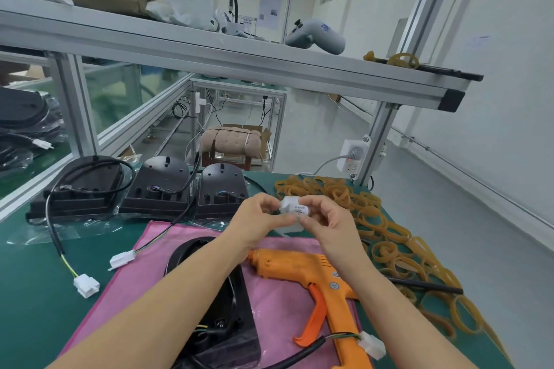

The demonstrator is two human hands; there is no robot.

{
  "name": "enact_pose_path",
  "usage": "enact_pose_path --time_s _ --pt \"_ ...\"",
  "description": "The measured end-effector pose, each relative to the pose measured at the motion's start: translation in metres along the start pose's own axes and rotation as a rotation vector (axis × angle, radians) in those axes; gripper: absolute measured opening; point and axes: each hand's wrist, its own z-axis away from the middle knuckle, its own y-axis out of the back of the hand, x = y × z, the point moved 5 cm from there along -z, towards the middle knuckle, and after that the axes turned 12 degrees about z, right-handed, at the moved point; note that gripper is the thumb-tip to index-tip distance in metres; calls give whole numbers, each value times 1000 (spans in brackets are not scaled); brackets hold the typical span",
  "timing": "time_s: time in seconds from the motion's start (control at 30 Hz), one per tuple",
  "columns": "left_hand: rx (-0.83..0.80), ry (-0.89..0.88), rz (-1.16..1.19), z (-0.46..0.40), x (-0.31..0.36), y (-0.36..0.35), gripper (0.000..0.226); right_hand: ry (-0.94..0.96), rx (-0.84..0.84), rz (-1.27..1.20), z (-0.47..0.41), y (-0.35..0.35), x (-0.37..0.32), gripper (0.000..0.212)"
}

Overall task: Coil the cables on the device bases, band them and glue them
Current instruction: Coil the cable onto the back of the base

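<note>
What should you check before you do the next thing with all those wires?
1. Both hands busy: left hand and right hand pinch a small white piece together. Not ok; neither is free.
2. Glue gun within reach: lies on the pink cloth under the right forearm. Ok.
3. Glue gun hot: cannot tell.
4. Rubber bands handy: a pile lies at the right. Ok.
5. Near base cable coiled: no; its cable with white plug trails loose over the gun. Not ok.
6. Three back bases banded: cables hang loose. Not ok.
</note>
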Motion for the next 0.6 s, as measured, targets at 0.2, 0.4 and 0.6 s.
enact_pose_path --time_s 0.2,0.4,0.6 --pt "-15 -49 78 1 1 1 7 -47 3 -20 1 -2 6 32" --pt "-13 -261 -20 2 12 -1 28 -65 -15 -65 -2 -6 7 25" --pt "-4 -261 -108 1 10 3 2 -88 -3 -89 -5 -5 6 5"
